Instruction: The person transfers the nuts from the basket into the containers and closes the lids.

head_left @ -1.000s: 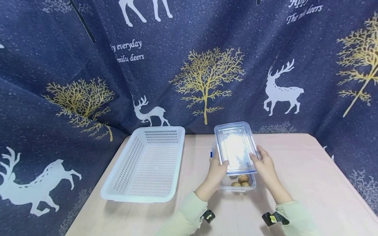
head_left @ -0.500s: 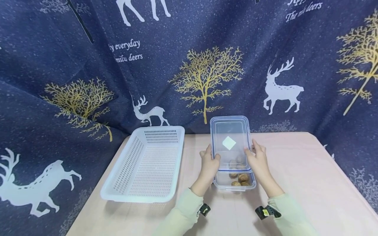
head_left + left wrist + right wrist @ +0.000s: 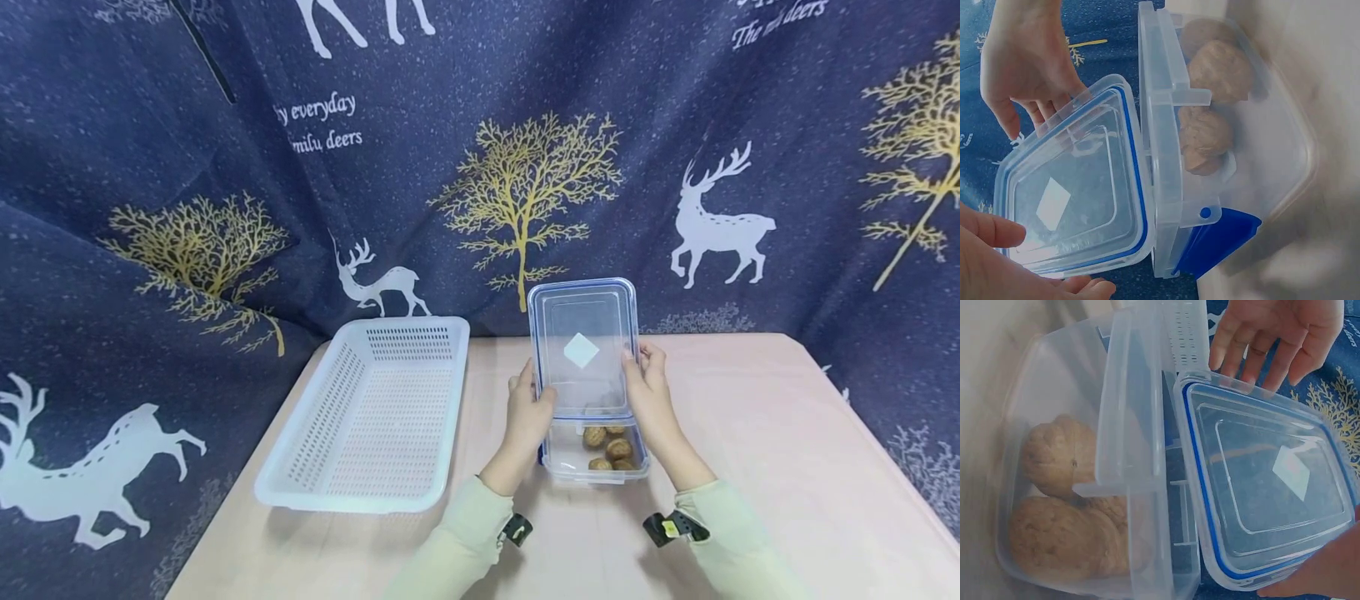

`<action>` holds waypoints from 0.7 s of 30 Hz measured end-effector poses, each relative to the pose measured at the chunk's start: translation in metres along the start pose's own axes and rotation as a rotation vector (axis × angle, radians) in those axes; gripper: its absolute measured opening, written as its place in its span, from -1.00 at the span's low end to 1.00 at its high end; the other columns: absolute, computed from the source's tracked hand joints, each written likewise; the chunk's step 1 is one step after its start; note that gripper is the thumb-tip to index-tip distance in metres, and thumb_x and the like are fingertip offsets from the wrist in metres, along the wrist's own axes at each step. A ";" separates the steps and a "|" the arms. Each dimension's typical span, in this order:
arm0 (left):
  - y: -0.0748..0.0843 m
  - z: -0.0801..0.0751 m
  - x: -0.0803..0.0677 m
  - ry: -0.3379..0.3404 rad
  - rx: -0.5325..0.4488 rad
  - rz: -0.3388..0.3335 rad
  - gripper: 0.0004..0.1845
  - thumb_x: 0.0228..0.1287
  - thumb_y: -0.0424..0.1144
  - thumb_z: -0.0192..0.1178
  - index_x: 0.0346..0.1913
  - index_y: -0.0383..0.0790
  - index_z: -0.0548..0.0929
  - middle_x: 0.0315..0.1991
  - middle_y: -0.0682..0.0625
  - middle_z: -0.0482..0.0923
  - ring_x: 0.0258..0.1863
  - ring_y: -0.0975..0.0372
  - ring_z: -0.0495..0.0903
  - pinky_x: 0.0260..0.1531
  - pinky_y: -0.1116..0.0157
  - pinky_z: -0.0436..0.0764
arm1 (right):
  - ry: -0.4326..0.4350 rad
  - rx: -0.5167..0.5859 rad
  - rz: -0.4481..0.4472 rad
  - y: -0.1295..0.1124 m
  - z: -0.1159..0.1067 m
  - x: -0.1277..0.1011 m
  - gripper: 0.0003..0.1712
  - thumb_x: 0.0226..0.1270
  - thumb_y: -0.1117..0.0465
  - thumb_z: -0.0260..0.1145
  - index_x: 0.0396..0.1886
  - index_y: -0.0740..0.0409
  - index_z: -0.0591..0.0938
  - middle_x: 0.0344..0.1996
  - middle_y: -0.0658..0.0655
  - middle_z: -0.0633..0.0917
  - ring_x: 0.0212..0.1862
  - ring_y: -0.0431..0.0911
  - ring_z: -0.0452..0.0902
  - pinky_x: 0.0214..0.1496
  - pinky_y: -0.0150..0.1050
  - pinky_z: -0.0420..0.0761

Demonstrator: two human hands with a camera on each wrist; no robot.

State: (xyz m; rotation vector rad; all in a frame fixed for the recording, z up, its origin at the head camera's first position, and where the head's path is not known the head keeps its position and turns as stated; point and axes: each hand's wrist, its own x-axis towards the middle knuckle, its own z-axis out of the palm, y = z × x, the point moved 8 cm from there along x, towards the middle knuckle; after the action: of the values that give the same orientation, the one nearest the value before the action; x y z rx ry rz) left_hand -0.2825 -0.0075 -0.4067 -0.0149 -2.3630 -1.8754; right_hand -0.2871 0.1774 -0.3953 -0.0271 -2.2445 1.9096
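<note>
Both hands hold a clear plastic lid (image 3: 588, 317) with a blue seal and a pale diamond sticker (image 3: 581, 351). My left hand (image 3: 527, 421) grips its left edge, thumb on top. On the opposite edge is my right hand (image 3: 651, 404), its thumb on the near face. The lid tilts up over the back part of a clear food container (image 3: 557, 467). Several walnuts (image 3: 619, 450) lie inside, some partly hidden behind the lid. In the left wrist view a blue latch (image 3: 1219, 240) hangs at the container's side. The right wrist view shows the lid's edge close beside the container's rim.
A white perforated plastic basket (image 3: 360, 505) stands to the left on the pale pink table (image 3: 757, 433). Behind the table hangs a dark blue cloth (image 3: 480, 75) printed with deer and trees.
The lid has moved back and up and now stands more steeply, with both hands following. More of the container and its walnuts shows below it. The bright glare on the lid is gone.
</note>
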 end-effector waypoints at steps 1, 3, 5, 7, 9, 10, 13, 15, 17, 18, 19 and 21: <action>0.001 0.000 0.000 -0.003 0.004 0.002 -0.38 0.29 -0.38 0.01 0.41 -0.45 0.19 0.07 -0.32 0.36 0.12 -0.14 0.42 0.24 -0.06 0.37 | -0.005 0.004 0.000 -0.001 -0.001 0.000 -0.36 0.59 0.02 -0.21 0.43 0.34 -0.06 0.43 0.43 0.11 0.47 0.18 0.00 0.50 0.03 0.03; 0.002 0.000 0.000 -0.013 -0.005 -0.006 -0.40 0.33 -0.36 -0.03 0.41 -0.42 0.19 0.15 -0.35 0.36 0.19 -0.18 0.38 0.26 -0.07 0.35 | -0.002 0.001 -0.003 -0.003 -0.003 0.000 -0.36 0.59 -0.01 -0.25 0.41 0.35 -0.06 0.43 0.44 0.11 0.47 0.18 0.00 0.50 0.02 0.01; 0.003 0.001 0.000 -0.026 -0.035 -0.021 -0.43 0.39 -0.33 -0.06 0.42 -0.40 0.18 0.24 -0.37 0.32 0.26 -0.18 0.34 0.29 -0.05 0.32 | 0.007 -0.005 -0.012 -0.006 -0.006 0.000 -0.35 0.59 -0.02 -0.28 0.40 0.36 -0.05 0.44 0.44 0.08 0.48 0.18 -0.05 0.52 0.00 -0.04; 0.005 0.001 -0.001 -0.034 -0.076 -0.034 -0.44 0.44 -0.29 -0.09 0.43 -0.38 0.17 0.30 -0.39 0.29 0.28 -0.16 0.33 0.29 -0.03 0.34 | 0.017 -0.012 -0.026 -0.010 -0.008 0.001 -0.34 0.59 -0.04 -0.30 0.40 0.38 -0.04 0.46 0.41 0.03 0.49 0.16 -0.11 0.53 -0.02 -0.10; 0.008 0.000 -0.002 -0.038 -0.125 -0.039 -0.45 0.48 -0.25 -0.11 0.44 -0.36 0.16 0.34 -0.38 0.25 0.30 -0.13 0.32 0.30 0.00 0.33 | 0.020 -0.014 -0.045 -0.013 -0.011 0.000 -0.33 0.59 -0.06 -0.33 0.40 0.38 -0.03 0.47 0.36 -0.01 0.51 0.13 -0.18 0.53 -0.03 -0.15; 0.010 0.000 -0.002 -0.035 -0.138 -0.029 -0.45 0.49 -0.22 -0.12 0.44 -0.36 0.16 0.34 -0.37 0.25 0.31 -0.13 0.32 0.31 0.00 0.32 | 0.020 -0.003 -0.055 -0.014 -0.011 0.000 -0.32 0.59 -0.06 -0.34 0.40 0.39 -0.03 0.47 0.35 -0.02 0.51 0.12 -0.19 0.53 -0.02 -0.16; 0.015 -0.001 -0.002 -0.031 -0.168 -0.004 -0.46 0.54 -0.13 -0.17 0.43 -0.33 0.18 0.36 -0.33 0.26 0.34 -0.12 0.27 0.35 -0.02 0.24 | 0.012 0.047 -0.072 -0.015 -0.012 -0.002 -0.32 0.58 -0.08 -0.41 0.38 0.39 -0.04 0.42 0.33 0.01 0.51 0.12 -0.22 0.53 0.00 -0.20; 0.015 -0.002 -0.002 -0.025 -0.193 0.006 -0.47 0.55 -0.07 -0.21 0.41 -0.32 0.20 0.36 -0.31 0.26 0.36 -0.11 0.23 0.37 -0.03 0.20 | 0.010 0.094 -0.073 -0.014 -0.012 -0.003 -0.36 0.58 -0.07 -0.45 0.34 0.36 0.01 0.36 0.32 0.05 0.51 0.12 -0.21 0.53 -0.03 -0.21; 0.013 -0.001 -0.002 -0.024 -0.245 -0.005 -0.48 0.56 -0.04 -0.25 0.39 -0.31 0.21 0.36 -0.28 0.26 0.38 -0.08 0.20 0.38 -0.03 0.18 | 0.004 0.150 -0.077 -0.013 -0.012 -0.004 -0.41 0.57 -0.07 -0.48 0.26 0.33 0.04 0.30 0.31 0.06 0.51 0.11 -0.23 0.54 -0.08 -0.23; 0.012 -0.001 -0.002 -0.028 -0.277 -0.011 -0.49 0.57 -0.04 -0.28 0.36 -0.32 0.22 0.34 -0.28 0.26 0.39 -0.08 0.19 0.38 -0.03 0.18 | -0.002 0.177 -0.077 -0.011 -0.011 -0.004 -0.42 0.57 -0.07 -0.48 0.23 0.32 0.04 0.32 0.30 0.05 0.52 0.09 -0.26 0.54 -0.12 -0.25; 0.010 0.000 -0.001 -0.028 -0.308 -0.019 -0.49 0.57 -0.03 -0.30 0.34 -0.33 0.23 0.33 -0.29 0.26 0.39 -0.08 0.18 0.38 -0.02 0.19 | -0.014 0.205 -0.077 -0.010 -0.011 -0.004 -0.43 0.57 -0.08 -0.48 0.23 0.31 0.03 0.36 0.31 0.01 0.52 0.08 -0.30 0.53 -0.14 -0.28; 0.008 0.000 0.001 -0.029 -0.385 -0.040 -0.48 0.58 0.00 -0.34 0.30 -0.35 0.23 0.33 -0.30 0.23 0.40 -0.07 0.17 0.38 0.01 0.21 | -0.044 0.255 -0.071 -0.008 -0.009 -0.004 -0.41 0.57 -0.09 -0.48 0.29 0.28 -0.01 0.44 0.31 -0.08 0.52 0.07 -0.36 0.53 -0.18 -0.33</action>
State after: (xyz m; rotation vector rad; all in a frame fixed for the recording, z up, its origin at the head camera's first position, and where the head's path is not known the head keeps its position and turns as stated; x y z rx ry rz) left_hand -0.2824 -0.0056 -0.3994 -0.0307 -1.9941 -2.3314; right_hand -0.2804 0.1846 -0.3869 0.1310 -1.9813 2.1596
